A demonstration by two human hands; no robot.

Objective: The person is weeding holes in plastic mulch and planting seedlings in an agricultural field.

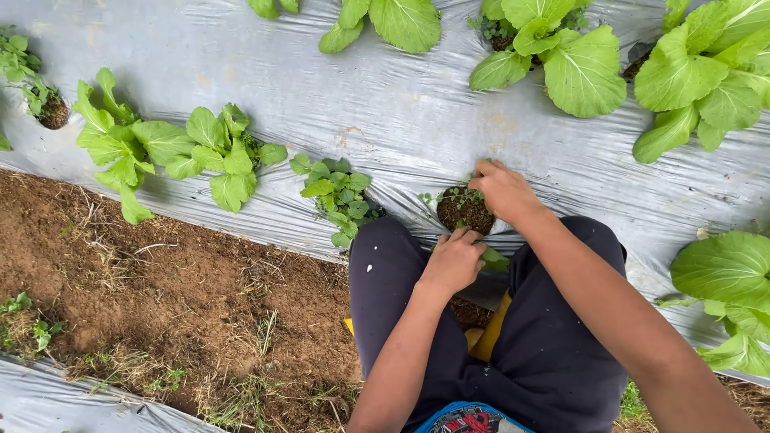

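At the planting hole in the silver plastic mulch, just ahead of your knees, your right hand is curled over the far rim, fingertips hidden. Left hand closed on a green leaf, mostly covered. Tiny sprouts in the hole, too small to ID.

Silver plastic mulch sheet covers the bed, wrinkled. Large leafy green plants stand along the far row and at right. Smaller seedlings and a low cluster sit in nearer holes. Bare brown soil path with dry grass runs alongside; second sheet at lower left
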